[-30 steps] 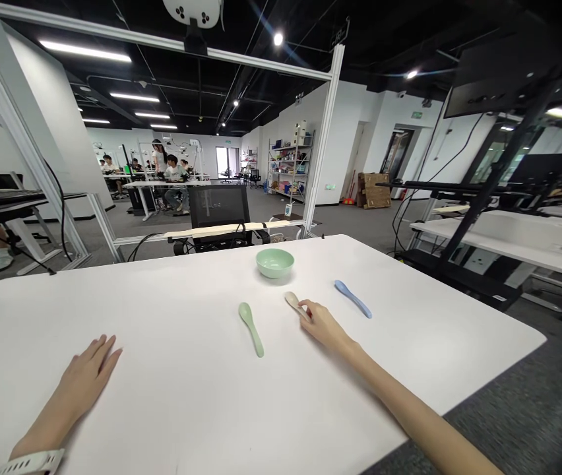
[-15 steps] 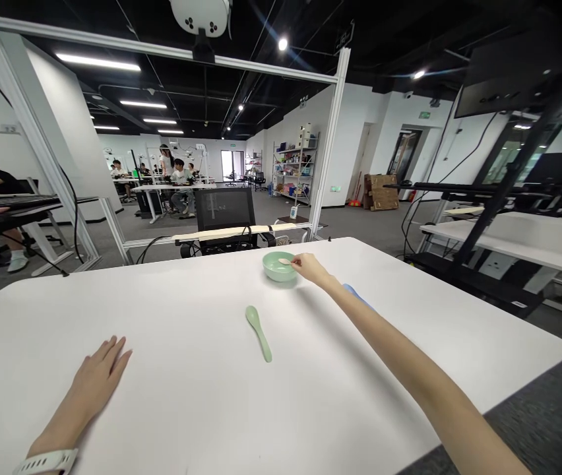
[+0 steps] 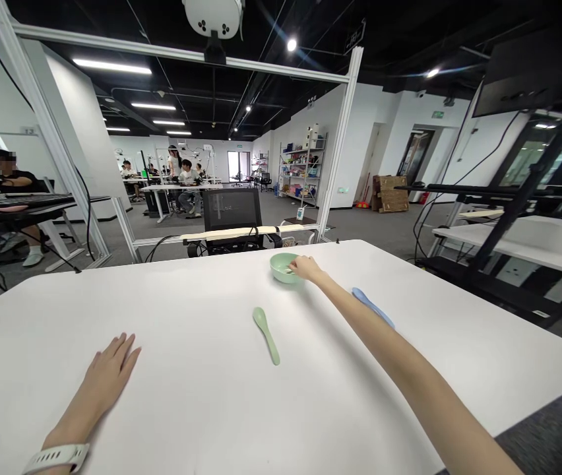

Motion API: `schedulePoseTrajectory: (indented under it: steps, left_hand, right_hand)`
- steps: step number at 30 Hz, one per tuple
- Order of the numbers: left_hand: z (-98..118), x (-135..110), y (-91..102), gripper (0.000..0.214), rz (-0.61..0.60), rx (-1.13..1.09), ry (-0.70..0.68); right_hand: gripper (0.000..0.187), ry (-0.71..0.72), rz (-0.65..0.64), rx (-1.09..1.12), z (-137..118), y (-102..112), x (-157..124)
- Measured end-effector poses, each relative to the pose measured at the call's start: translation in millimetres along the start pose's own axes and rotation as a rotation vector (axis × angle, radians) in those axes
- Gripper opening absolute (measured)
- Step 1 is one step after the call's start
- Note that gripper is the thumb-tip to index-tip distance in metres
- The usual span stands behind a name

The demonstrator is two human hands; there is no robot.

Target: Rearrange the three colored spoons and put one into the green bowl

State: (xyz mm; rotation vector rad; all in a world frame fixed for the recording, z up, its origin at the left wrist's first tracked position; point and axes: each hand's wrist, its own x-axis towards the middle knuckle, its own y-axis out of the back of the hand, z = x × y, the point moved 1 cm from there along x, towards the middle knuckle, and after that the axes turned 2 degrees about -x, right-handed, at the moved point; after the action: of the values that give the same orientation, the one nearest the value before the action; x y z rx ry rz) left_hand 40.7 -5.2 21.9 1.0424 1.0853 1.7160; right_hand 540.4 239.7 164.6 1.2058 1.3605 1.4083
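Right grip [image 3: 307,267] pressed up against the right side of a mint-green bowl [image 3: 279,265], fingertips [image 3: 295,262] curled over the rim and pinched narrow. Inside the bowl, right at those fingertips, a small pale shape [image 3: 289,270], perhaps the end of a beige spoon. Hard to be sure at this size, with no telling whether the fingers are closed on it or parting from it.

Well to the near left of the bowl, the left grip [image 3: 110,375], wide open, palm down on the white counter [image 3: 172,310], fingers spread and holding nothing, a white band [image 3: 56,457] around the wrist. On the near side of the bowl, a green spoon [image 3: 265,335] lying flat on the counter, its wide end toward the bowl, touching neither hand. Just right of the bowl, a blue spoon [image 3: 373,307] lying flat, partly hidden behind the right forearm [image 3: 384,349].

Beyond the bowl, past the counter's far edge, a black mesh office chair [image 3: 231,210] behind an aluminium frame [image 3: 340,145]. Much farther beyond the bowl, co-workers [image 3: 187,188] at a white desk, plus a metal shelf unit [image 3: 301,171] and a wooden crate [image 3: 390,193]. Far left of the bowl, a seated person [image 3: 8,178] at a desk.
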Motion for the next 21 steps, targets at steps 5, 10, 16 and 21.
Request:
schedulePoseTrajectory:
  steps: [5, 10, 16, 21]
  left_hand:
    - [-2.4, 1.2, -2.6, 0.083, -0.003, 0.012, -0.003]
    - [-4.9, 3.6, -5.1, 0.078, 0.016, 0.031, -0.001]
    - [-4.9, 3.6, -6.4, 0.083, -0.003, 0.021, 0.004]
    - [-4.4, 3.5, -4.4, 0.082, -0.006, 0.033, 0.003]
  right_hand:
    - [0.043, -0.001, 0.087, 0.034, 13.7, 8.2, -18.2]
    - [0.044, 0.044, 0.27, 0.159, 48.1, -9.0, -53.2]
    - [0.044, 0.104, 0.283, 0.252, 90.1, -63.3, -100.2]
    - [0.047, 0.099, 0.221, 0.277, 107.5, -95.0, -117.0]
